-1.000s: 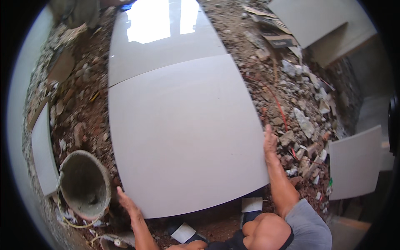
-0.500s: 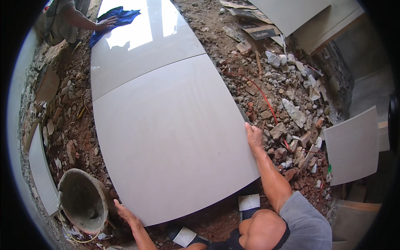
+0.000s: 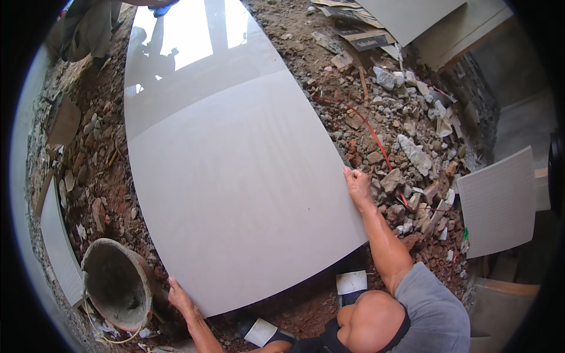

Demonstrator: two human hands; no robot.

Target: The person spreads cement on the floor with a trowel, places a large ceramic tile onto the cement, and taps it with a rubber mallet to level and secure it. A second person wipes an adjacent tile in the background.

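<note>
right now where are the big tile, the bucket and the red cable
big tile [image 3: 235, 194], head view, middle of its glossy face
bucket [image 3: 118, 282], head view, inside of its mortar-caked wall
red cable [image 3: 376, 141], head view, stretch lying across the rubble

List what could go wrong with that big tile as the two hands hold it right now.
1. The large pale tile is gripped only at its edges by the left hand and right hand; it might slip or flex and crack.
2. Loose rubble lies right beside it; an edge could chip on a stone.
3. The mortar bucket sits close to the near-left corner and could get knocked.
</note>
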